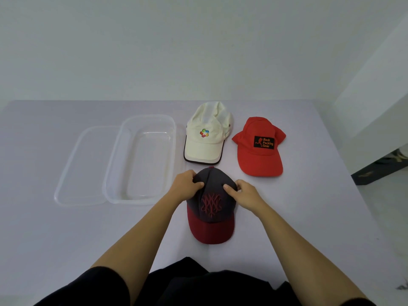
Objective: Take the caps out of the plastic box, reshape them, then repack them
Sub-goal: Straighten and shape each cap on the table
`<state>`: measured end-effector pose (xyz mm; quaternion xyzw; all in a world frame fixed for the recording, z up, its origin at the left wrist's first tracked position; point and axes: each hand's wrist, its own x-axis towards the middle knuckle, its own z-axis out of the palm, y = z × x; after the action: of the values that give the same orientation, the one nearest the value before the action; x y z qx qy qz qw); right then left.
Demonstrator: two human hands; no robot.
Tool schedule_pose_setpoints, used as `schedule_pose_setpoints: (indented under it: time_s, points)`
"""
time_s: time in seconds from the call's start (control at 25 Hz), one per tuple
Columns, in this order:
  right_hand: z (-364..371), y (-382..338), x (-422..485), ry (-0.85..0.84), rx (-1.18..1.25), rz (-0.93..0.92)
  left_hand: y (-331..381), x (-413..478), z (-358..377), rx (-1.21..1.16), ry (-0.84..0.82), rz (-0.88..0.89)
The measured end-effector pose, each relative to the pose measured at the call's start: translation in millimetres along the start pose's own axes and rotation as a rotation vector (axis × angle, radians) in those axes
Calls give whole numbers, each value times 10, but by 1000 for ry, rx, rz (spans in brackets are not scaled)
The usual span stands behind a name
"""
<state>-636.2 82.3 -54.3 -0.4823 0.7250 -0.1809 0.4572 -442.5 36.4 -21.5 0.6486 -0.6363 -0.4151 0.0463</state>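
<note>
— At the near middle of the table, where do we have our hands?

— On the dark grey cap. Our left hand and right hand are curled closed around the two sides of its crown, thumbs pressing on top. Its maroon brim points toward us, with a red embroidered emblem on the front.

— How will it handle?

— Light, we'd judge. The crown looks soft and dents easily; the brim looks stiffer, so the crown sides are the place to grip while shaping.

— And beyond?

— A cream cap and a red cap lie side by side further back. The clear plastic box sits empty to the left, apparently overlapping its lid.
</note>
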Motion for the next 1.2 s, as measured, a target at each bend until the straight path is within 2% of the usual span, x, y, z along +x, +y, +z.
schedule_pose_setpoints:
  time_s: [0.16, 0.36, 0.52, 0.64, 0.68, 0.84, 1.0, 1.2]
  points:
    - [32, -110, 91, 21, 27, -8, 77, 83, -37, 158, 98, -16]
    - [25, -42, 125, 56, -1, -98, 112, 93, -14, 108, 180, 40]
    - [-168, 177, 157, 241, -37, -174, 364, 26, 21, -6, 317, 214]
    - [-392, 409, 217, 471, -153, -243, 614, 35, 192, 57, 298, 388]
    - [-489, 472, 255, 499, -203, -240, 697, 66, 280, 107, 268, 434]
    - [-820, 660, 434, 322, -426, -73, 950, 273, 698, 383, 71, 528]
    - [-948, 762, 558, 147, -487, -28, 1045, 522, 1048, 480, -103, 431]
    - [-1053, 837, 626, 84, -428, -81, 1155, 791, 1387, 481, -21, 276]
